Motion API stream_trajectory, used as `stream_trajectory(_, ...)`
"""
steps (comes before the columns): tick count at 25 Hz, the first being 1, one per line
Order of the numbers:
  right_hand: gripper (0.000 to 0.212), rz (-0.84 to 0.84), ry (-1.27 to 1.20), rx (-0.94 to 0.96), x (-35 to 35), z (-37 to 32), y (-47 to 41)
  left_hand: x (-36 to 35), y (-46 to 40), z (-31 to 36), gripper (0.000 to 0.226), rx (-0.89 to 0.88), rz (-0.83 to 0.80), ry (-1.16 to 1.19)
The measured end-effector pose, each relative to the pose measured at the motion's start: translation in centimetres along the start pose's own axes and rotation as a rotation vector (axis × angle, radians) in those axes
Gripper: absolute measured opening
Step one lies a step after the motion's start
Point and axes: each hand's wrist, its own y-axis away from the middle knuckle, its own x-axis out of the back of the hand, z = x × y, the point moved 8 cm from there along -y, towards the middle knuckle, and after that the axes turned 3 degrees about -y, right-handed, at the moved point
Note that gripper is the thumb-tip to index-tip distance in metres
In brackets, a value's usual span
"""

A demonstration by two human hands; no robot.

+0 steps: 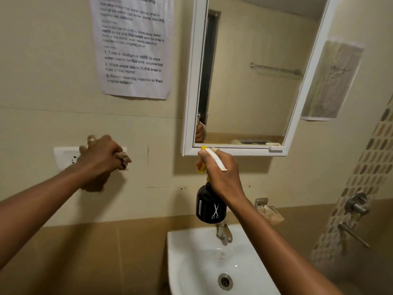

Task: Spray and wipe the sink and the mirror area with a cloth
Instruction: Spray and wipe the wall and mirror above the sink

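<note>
The right hand [221,171] grips a black spray bottle [209,207] by its yellow-and-white trigger head, just below the mirror [251,77] and above the sink [191,262] — nozzle aimed toward the mirror's lower frame. Well left of the mirror, the left hand [102,158] is curled round a bunched brown cloth [123,159], pressed against the wall at a white socket plate [63,155]. No spray or streaks show on the glass, so I judge the mirror step is only beginning — whether the sink is already wiped, I cannot tell.

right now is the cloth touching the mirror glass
No, the left hand grips the cloth against the wall, left of the mirror.
</note>
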Motion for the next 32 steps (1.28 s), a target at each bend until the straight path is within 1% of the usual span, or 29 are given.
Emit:
stream_trajectory(1,0.041,-0.005,-0.009,-0.009,-0.4,0.1,0.2,-0.6,0.9,-0.8,0.013,0.059,-0.053,0.192)
stream_trajectory(2,0.041,-0.003,-0.022,-0.015,-0.7,0.1,0.5,-1.3,1.8,-0.4,0.025,0.079,-0.086,0.363)
stream_trajectory(3,0.04,0.009,-0.034,-0.019,-0.6,0.1,0.7,-2.0,2.4,1.0,0.033,0.066,-0.122,0.486)
stream_trajectory(4,0.04,0.028,-0.046,-0.023,-0.1,0.1,0.7,-2.5,2.8,3.0,0.034,0.003,-0.122,0.534)
stream_trajectory(6,0.041,0.094,-0.053,-0.022,2.0,-0.2,0.6,-3.2,3.0,8.3,0.03,-0.205,-0.08,0.435)
stream_trajectory(8,0.043,0.18,-0.044,-0.013,5.3,-0.6,0.1,-3.9,3.1,14.4,0.026,-0.361,-0.056,0.292)
stream_trajectory(9,0.043,0.228,-0.037,-0.01,7.4,-0.8,-0.1,-3.7,3.1,18.3,0.022,-0.473,0.009,0.173)
stream_trajectory(12,0.039,0.361,-0.01,-0.017,13.7,-1.1,-0.3,-2.7,3.8,29.7,0.016,-0.848,0.323,-0.095)
stream_trajectory(14,0.036,0.42,0.021,-0.031,17.2,-0.7,0.0,-3.0,3.0,35.6,0.017,-0.961,0.482,-0.182)
stream_trajectory(16,0.036,0.444,0.059,-0.049,19.6,-0.1,0.5,-3.5,1.7,40.6,0.02,-1.007,0.521,-0.254)
stream_trajectory(18,0.039,0.449,0.098,-0.061,21.1,0.7,1.0,-4.6,0.5,43.6,0.019,-1.028,0.49,-0.345)
stream_trajectory(21,0.038,0.445,0.122,-0.059,22.7,1.6,1.1,-6.7,-2.2,43.5,0.025,-0.968,0.44,-0.435)
stream_trajectory(23,0.038,0.434,0.117,-0.059,23.2,2.0,1.0,-7.9,-2.7,42.6,0.031,-0.991,0.47,-0.462)
stream_trajectory(26,0.038,0.405,0.094,-0.061,22.9,2.6,0.5,-8.4,-2.7,41.1,0.03,-1.021,0.484,-0.463)
stream_trajectory(30,0.037,0.334,0.039,-0.038,19.9,2.4,-0.3,-7.4,-2.1,36.7,0.036,-0.997,0.482,-0.5)
stream_trajectory(32,0.037,0.287,0.013,-0.024,17.5,2.0,-0.7,-6.5,-1.7,33.2,0.031,-0.986,0.518,-0.513)
